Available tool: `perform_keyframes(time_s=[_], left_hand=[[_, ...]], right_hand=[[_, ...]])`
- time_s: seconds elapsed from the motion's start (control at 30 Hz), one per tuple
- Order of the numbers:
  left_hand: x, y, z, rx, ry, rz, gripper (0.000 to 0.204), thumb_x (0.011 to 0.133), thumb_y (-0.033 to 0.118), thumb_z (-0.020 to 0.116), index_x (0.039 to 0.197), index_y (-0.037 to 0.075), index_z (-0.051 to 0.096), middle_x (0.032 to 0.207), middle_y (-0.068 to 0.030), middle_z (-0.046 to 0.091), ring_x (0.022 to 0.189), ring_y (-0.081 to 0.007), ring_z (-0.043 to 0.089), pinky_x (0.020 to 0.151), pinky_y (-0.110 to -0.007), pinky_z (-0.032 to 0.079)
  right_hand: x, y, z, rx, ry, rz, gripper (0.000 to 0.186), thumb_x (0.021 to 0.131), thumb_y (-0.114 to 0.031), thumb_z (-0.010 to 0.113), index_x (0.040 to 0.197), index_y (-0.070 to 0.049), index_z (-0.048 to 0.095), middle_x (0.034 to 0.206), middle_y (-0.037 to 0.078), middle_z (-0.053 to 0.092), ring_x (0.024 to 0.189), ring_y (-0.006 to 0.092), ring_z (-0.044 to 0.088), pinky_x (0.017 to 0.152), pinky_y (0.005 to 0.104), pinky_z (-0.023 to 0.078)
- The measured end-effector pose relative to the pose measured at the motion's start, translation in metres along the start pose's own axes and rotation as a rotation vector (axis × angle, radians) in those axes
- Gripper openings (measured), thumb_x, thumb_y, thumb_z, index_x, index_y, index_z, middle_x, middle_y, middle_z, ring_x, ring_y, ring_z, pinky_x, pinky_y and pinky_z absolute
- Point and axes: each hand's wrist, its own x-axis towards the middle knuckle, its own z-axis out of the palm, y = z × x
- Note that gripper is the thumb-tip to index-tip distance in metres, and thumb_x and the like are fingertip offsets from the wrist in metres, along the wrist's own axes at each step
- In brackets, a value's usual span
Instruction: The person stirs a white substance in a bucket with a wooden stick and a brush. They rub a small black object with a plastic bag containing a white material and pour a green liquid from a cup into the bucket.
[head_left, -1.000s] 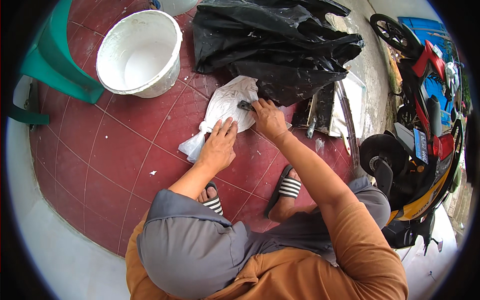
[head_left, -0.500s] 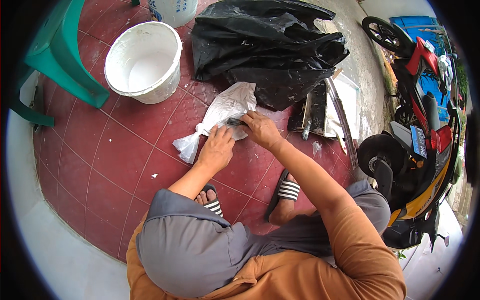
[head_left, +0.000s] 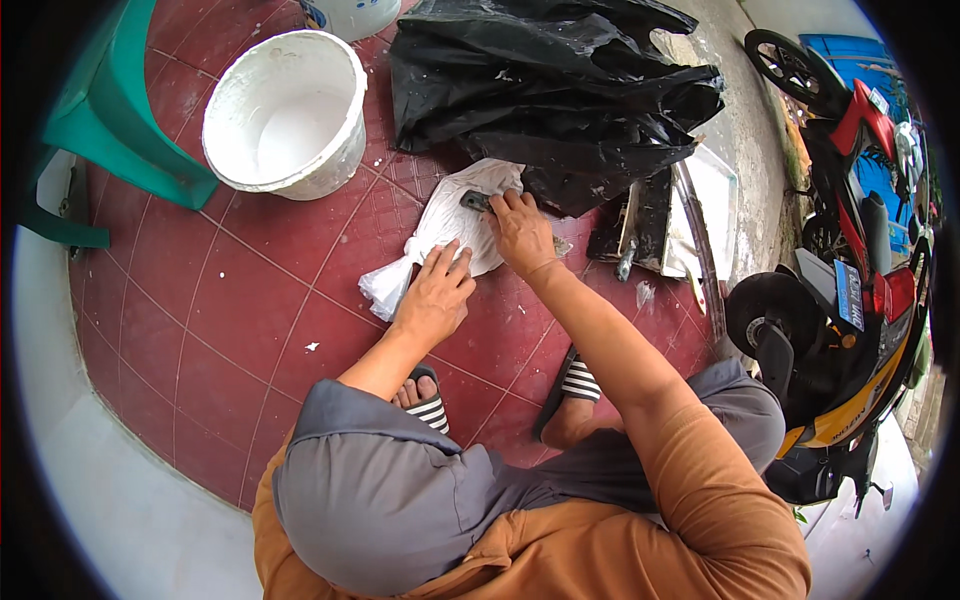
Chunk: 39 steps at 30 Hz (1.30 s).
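A tied clear plastic bag of white powder (head_left: pixel 441 212) lies on the red floor, its knotted end toward the lower left. My left hand (head_left: pixel 437 295) rests on the bag's near side close to the knot, fingers stretched out. At the bag's far end my right hand (head_left: pixel 524 236) is closed around a small dark tool (head_left: pixel 475 201), whose tip points left over the plastic. The hand hides most of this tool, so its exact kind cannot be made out.
A white-smeared bucket (head_left: pixel 285 115) stands far left beside a green plastic chair (head_left: pixel 125 120). Black plastic sheeting (head_left: pixel 550 85) is heaped behind the bag. To the right are a white tray (head_left: pixel 705 215), a dark curved strip (head_left: pixel 697 235) and a parked motorcycle (head_left: pixel 850 330).
My right hand has moved away from me along the bag with the dark tool, apart from my left hand now. My left hand has slid slightly nearer. More of the bag shows.
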Motion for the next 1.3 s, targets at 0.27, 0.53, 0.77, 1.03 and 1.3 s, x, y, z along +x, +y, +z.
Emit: perform_keyframes(time_s=[0.27,0.53,0.77,1.03,1.3], left_hand=[[0.007,0.004,0.003,0.082,-0.003,-0.035,0.046,0.085,0.024,0.067,0.125,0.003,0.063,0.141,-0.0154,0.052,0.14,-0.0342,0.038,0.121,-0.051,0.026],[0.002,0.004,0.019,0.18,0.018,-0.03,0.048,0.092,0.02,0.059,0.138,0.008,0.059,0.137,-0.0135,0.054,0.135,-0.0326,0.042,0.118,-0.052,0.027],[0.007,0.007,0.01,0.2,-0.017,-0.034,0.044,0.092,0.019,0.06,0.134,0.006,0.062,0.135,-0.0137,0.055,0.132,-0.0324,0.044,0.116,-0.052,0.03],[0.039,0.008,0.012,0.045,0.23,-0.115,0.042,0.088,0.019,0.067,0.125,-0.001,0.063,0.123,-0.0125,0.059,0.121,-0.0309,0.05,0.104,-0.046,0.04],[0.049,-0.016,0.027,-0.12,0.35,-0.257,0.025,0.085,0.01,0.057,0.108,0.001,0.063,0.104,-0.0116,0.057,0.102,-0.0279,0.053,0.091,-0.04,0.045]], right_hand=[[-0.008,0.024,-0.031,0.059,-0.048,-0.146,0.018,0.088,-0.015,0.067,0.102,-0.006,0.058,0.103,0.009,0.063,0.096,0.0323,0.061,0.081,0.0419,0.055],[-0.04,0.035,-0.024,-0.067,-0.221,-0.173,0.019,0.089,-0.017,0.066,0.103,-0.007,0.058,0.101,0.008,0.063,0.1,0.0304,0.062,0.081,0.0419,0.054],[-0.027,0.04,-0.025,-0.062,-0.207,-0.081,0.022,0.092,-0.021,0.064,0.11,-0.008,0.059,0.111,0.01,0.065,0.104,0.0336,0.062,0.084,0.0448,0.053],[-0.029,0.031,-0.028,0.093,-0.237,0.008,0.028,0.094,-0.025,0.063,0.115,-0.007,0.059,0.112,0.016,0.064,0.108,0.0378,0.063,0.087,0.0483,0.053],[-0.024,0.026,-0.027,0.086,-0.246,-0.013,0.028,0.094,-0.027,0.064,0.114,-0.008,0.059,0.11,0.015,0.063,0.106,0.0368,0.064,0.088,0.0463,0.053]])
